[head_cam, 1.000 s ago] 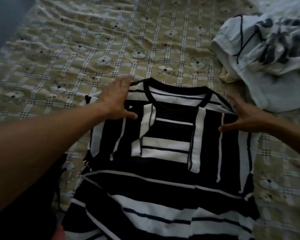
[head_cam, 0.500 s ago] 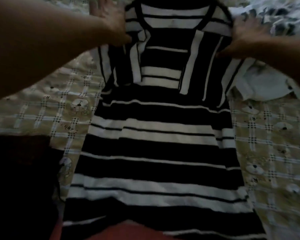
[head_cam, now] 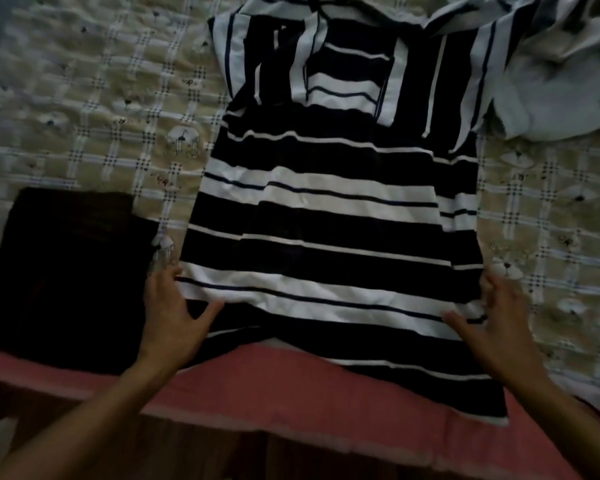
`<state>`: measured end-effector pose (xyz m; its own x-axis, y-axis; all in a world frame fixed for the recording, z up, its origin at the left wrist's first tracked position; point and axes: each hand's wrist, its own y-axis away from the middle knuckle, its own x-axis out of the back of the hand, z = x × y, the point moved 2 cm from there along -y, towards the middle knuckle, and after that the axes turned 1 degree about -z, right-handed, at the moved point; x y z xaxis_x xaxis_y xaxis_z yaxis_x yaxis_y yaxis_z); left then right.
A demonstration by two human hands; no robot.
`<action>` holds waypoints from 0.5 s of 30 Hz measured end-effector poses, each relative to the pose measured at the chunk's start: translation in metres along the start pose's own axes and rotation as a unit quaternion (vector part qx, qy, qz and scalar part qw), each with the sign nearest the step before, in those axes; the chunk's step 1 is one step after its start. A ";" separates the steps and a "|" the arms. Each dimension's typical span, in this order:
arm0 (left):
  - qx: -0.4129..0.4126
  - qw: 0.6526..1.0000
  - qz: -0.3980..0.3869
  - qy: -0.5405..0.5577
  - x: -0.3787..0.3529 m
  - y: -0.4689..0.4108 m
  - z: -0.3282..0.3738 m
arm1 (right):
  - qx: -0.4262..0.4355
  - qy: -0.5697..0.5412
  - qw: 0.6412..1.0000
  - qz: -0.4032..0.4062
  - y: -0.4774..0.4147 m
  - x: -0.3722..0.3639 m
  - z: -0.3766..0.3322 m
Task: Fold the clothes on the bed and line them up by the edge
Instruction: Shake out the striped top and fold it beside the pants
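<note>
A black-and-white striped shirt lies flat on the bed, collar away from me, both sleeves folded in over its chest. Its hem hangs over the bed's near edge. My left hand rests at the shirt's lower left side, thumb on the fabric and fingers at its edge. At the lower right side my right hand lies the same way, fingers spread. Whether either hand pinches the cloth I cannot tell. A dark folded garment sits on the bed left of the shirt, by the near edge.
The bed sheet is beige with a check and bear print. A heap of pale unfolded clothes lies at the far right, touching the shirt's shoulder. A pink mattress edge runs along the front.
Both hands have come down from the shirt's shoulders to its lower sides near the hem. The view has tilted down, so the bed edge and dark folded garment now show.
</note>
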<state>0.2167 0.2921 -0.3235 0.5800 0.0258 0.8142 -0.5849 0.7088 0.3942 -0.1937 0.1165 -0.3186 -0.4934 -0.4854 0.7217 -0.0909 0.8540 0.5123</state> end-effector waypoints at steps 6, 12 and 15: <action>0.125 0.965 -0.124 0.193 0.006 0.013 -0.004 | -0.132 -0.273 0.934 -0.190 0.018 0.001 0.029; 0.076 0.963 -0.130 0.223 0.034 0.024 -0.008 | -0.158 -0.345 0.898 -0.223 0.028 0.020 0.038; 0.038 0.979 -0.138 0.144 0.040 0.033 -0.019 | -0.166 -0.199 0.947 -0.188 0.028 0.027 0.045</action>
<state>0.2316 0.3294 -0.2860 0.8512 0.0468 0.5227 -0.4178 0.6631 0.6211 -0.2483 0.1359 -0.3059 -0.7735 -0.5780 0.2601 -0.0803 0.4964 0.8644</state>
